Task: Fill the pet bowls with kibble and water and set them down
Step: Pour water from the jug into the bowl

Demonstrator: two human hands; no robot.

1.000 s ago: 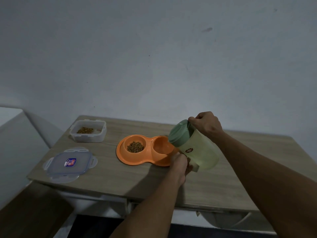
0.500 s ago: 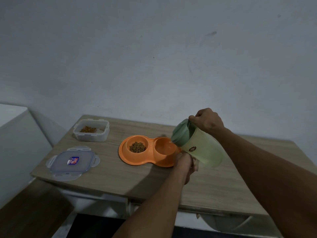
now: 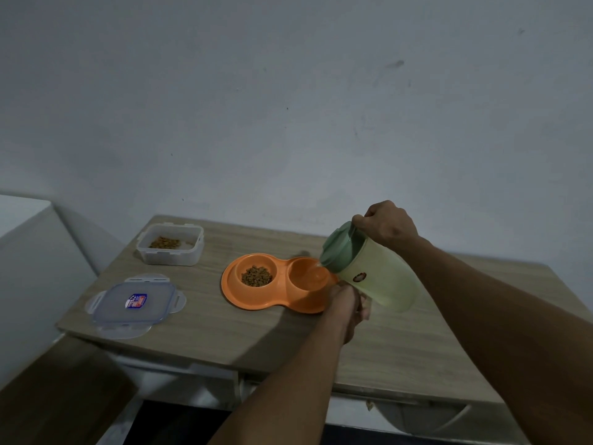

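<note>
An orange double pet bowl (image 3: 247, 300) lies on the wooden table (image 3: 208, 332). Its left cup holds brown kibble (image 3: 256, 276). Its right cup (image 3: 308, 277) has water in it. A pale green jug (image 3: 382, 277) with a darker green lid (image 3: 337, 248) is tilted to the left over that right cup, and a thin stream of water runs from its spout. My right hand (image 3: 386, 226) grips the jug near its top. My left hand (image 3: 348, 305) holds the jug from below, at the bowl's right edge.
A clear plastic container (image 3: 170, 244) with a little kibble stands at the table's back left. Its clear lid (image 3: 134, 305) with a blue label lies flat near the front left corner. A grey wall rises behind the table. A white surface (image 3: 22, 210) shows at far left.
The jug has tipped a little further over the right cup and water now runs from it. Both hands keep their grip. The view has shifted slightly.
</note>
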